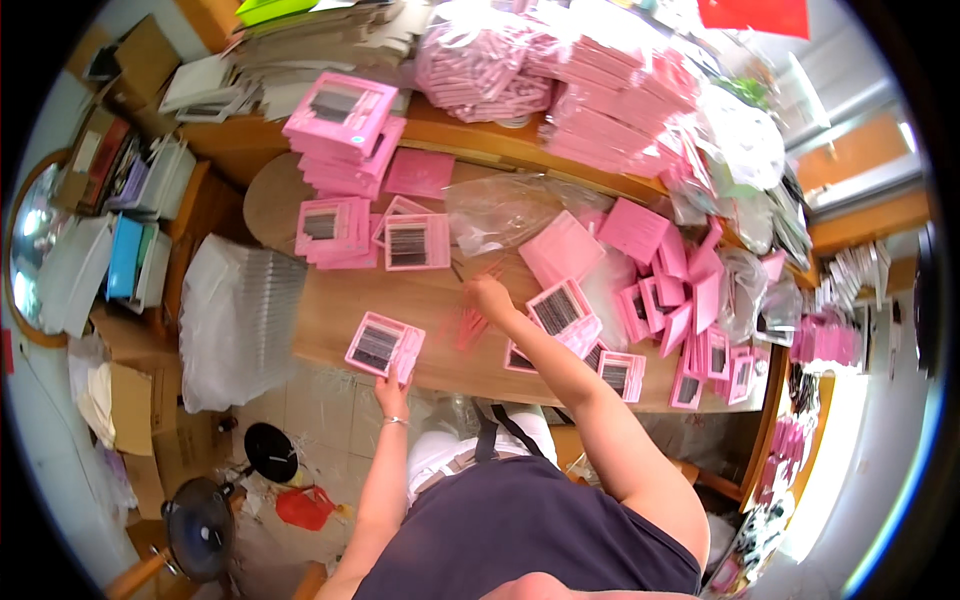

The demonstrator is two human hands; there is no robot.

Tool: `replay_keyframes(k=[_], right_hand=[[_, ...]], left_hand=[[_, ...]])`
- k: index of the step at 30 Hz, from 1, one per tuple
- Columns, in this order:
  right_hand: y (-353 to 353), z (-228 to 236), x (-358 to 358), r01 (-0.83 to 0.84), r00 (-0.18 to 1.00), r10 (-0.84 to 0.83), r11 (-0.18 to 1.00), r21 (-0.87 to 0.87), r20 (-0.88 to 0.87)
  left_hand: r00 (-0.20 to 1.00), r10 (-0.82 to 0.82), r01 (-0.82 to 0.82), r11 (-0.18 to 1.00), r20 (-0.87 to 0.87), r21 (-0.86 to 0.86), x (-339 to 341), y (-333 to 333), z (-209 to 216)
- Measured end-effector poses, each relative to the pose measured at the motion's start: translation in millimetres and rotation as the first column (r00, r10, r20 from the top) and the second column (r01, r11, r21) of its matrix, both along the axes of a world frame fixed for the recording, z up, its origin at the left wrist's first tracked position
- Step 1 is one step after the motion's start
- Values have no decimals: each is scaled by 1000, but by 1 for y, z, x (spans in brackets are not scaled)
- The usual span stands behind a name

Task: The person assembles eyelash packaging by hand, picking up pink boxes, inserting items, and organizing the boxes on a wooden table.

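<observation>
My left hand (393, 396) grips the lower edge of a pink eyelash box (385, 343) with rows of dark strips in its window, held tilted over the table's front edge. My right hand (487, 297) is over the middle of the table, its fingers closed together; what they hold, if anything, is too small to make out. Beside and below it lie thin pink-red strips (470, 327). Under and beside my right forearm are several more pink eyelash boxes, one a tilted box (560, 308) and another a box near the edge (622, 376).
Stacked pink boxes (345, 130) stand at the back left, near a round board (287, 205). A heap of pink cases (680, 280) covers the table's right side. Clear plastic (505, 215) lies at the back. Wrapped pink bundles (620, 100) fill the shelf. A fan (200, 528) stands lower left.
</observation>
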State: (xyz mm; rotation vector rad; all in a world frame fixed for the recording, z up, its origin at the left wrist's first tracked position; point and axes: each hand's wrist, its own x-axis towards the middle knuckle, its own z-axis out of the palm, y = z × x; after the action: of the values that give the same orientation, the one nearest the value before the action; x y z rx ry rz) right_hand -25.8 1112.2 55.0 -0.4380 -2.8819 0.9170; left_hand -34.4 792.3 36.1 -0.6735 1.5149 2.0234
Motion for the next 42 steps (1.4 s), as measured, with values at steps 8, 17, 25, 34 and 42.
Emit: replay_keyframes(k=[8,17,25,34,42], right_hand=[[-47,-30,-43,-452,892,452,892,17,20],[-77,57,-33,-470,879,445,869,-152,-174],[-108,45,-44,-393,840,525,763,-514,136],[-91,47,-30,158,911,270,470,-869,311],[-128,74,-5,107,975,166,222,-969,145]], left_hand=[[972,-27,-60,931,-232,-360,-8,-40,-56],[762,-484,229,823,-430,-520,-22,-15,55],[827,-372,326,928,-422,-179,-28,-17,13],[954,-263,276,959,-146,71,-28,-33,30],[936,-348,336,926,43,172,-9,-47,71]])
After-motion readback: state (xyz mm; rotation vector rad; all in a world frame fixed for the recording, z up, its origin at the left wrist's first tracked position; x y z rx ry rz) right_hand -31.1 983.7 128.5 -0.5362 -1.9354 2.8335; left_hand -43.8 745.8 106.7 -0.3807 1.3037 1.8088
